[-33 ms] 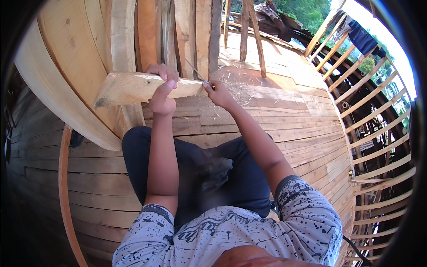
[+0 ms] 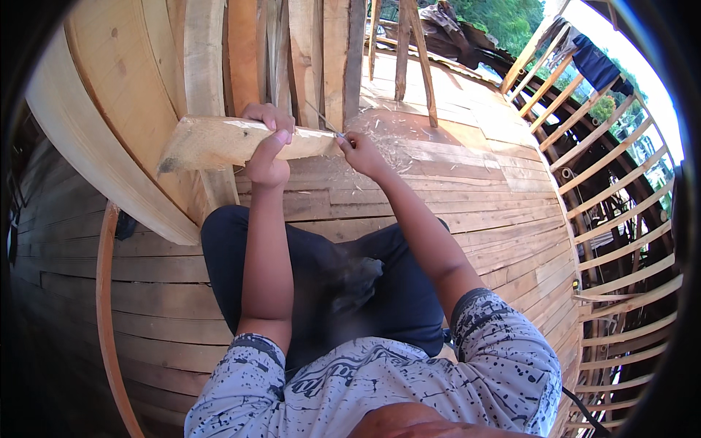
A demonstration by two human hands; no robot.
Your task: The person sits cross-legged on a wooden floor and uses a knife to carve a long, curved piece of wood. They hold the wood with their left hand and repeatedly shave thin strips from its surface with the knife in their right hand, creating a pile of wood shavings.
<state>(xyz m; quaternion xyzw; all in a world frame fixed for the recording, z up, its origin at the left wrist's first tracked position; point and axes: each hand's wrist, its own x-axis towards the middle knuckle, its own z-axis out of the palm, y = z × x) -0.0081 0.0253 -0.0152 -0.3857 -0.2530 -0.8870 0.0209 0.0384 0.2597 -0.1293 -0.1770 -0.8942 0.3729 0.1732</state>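
My left hand is wrapped around a pale, roughly shaped piece of wood, thumb on the near face and fingers over the top edge. The wood is wider and darker at its left end and narrows toward the right. At that narrow end my right hand is closed on a knife, its handle mostly hidden in the fist. The thin blade slants up and to the left, close to the wood's upper edge; whether it touches cannot be made out. Curled wood shavings lie on the floor beyond my right hand.
Several long planks stand at the far left. A thin, curved wooden strip rises at the near left. Plank flooring surrounds my seated legs. Along the right runs a slatted railing with dark cloth over it. Wooden posts stand ahead.
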